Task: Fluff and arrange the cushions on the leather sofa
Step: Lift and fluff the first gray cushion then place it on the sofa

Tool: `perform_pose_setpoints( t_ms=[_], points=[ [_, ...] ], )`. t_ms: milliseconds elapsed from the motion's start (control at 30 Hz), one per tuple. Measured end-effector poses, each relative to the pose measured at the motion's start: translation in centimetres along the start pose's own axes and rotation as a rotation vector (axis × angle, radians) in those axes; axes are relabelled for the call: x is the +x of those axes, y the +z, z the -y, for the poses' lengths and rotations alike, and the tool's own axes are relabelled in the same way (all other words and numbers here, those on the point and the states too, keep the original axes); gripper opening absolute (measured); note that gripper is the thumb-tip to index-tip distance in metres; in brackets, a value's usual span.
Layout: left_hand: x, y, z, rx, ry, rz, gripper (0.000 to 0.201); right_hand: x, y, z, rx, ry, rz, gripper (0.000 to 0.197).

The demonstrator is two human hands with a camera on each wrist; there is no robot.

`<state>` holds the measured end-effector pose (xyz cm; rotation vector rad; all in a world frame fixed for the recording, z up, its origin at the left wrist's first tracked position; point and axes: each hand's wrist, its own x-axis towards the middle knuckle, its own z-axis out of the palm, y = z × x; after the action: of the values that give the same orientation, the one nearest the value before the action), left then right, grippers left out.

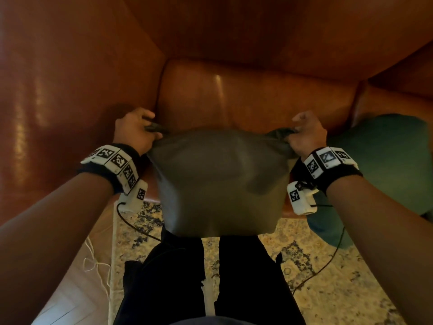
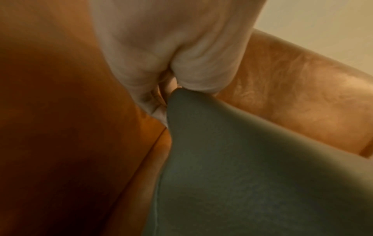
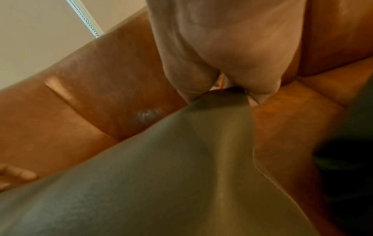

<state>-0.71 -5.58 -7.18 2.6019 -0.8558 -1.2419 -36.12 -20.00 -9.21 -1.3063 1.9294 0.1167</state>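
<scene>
- Two cushions are showing in the head view: an olive cushion (image 1: pixel 218 181) that I am holding up in front of the leather sofa (image 1: pixel 246 99), and a teal cushion (image 1: pixel 379 165) lying on the seat to the right. My left hand (image 1: pixel 134 131) is gripping the olive cushion's top left corner and my right hand (image 1: pixel 307 134) is gripping its top right corner, so the cushion is hanging below and between both fists, clear of the seat. One patterned rug (image 1: pixel 328 277) is lying under my legs.
- One corner is showing in the left wrist view: the curled fingers (image 2: pixel 201 67) are pinching the olive cushion (image 2: pixel 242 175) at its tip, with the fabric fanning out beneath them. The sofa's arm (image 2: pixel 302 95) is appearing behind, and a pale wall that the head view is missing.
- One corner again in the right wrist view: the right hand (image 3: pixel 222 63) is clamping the cushion's (image 3: pixel 161 175) bunched corner. Only here is a window blind cord (image 3: pixel 86 19) appearing above the backrest (image 3: pixel 101 79); the teal cushion is just a dark blur at right.
</scene>
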Motion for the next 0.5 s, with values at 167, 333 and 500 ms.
perform_pose_setpoints(
  t_ms=[167, 333, 500],
  points=[
    [-0.1, -0.6, 0.9, 0.035, 0.030, -0.026, 0.037, 0.4, -0.3, -0.7, -0.035, 0.046, -0.033, 0.017],
    [0.6, -0.7, 2.4, -0.075, -0.039, 0.009, 0.036, 0.9, -1.0, -0.1, -0.023, 0.054, -0.025, 0.023],
    [1.5, 0.0, 2.1, -0.245, -0.079, 0.041, 0.042, 0.8, -1.1, 0.9, 0.008, 0.107, 0.038, 0.051]
  ],
)
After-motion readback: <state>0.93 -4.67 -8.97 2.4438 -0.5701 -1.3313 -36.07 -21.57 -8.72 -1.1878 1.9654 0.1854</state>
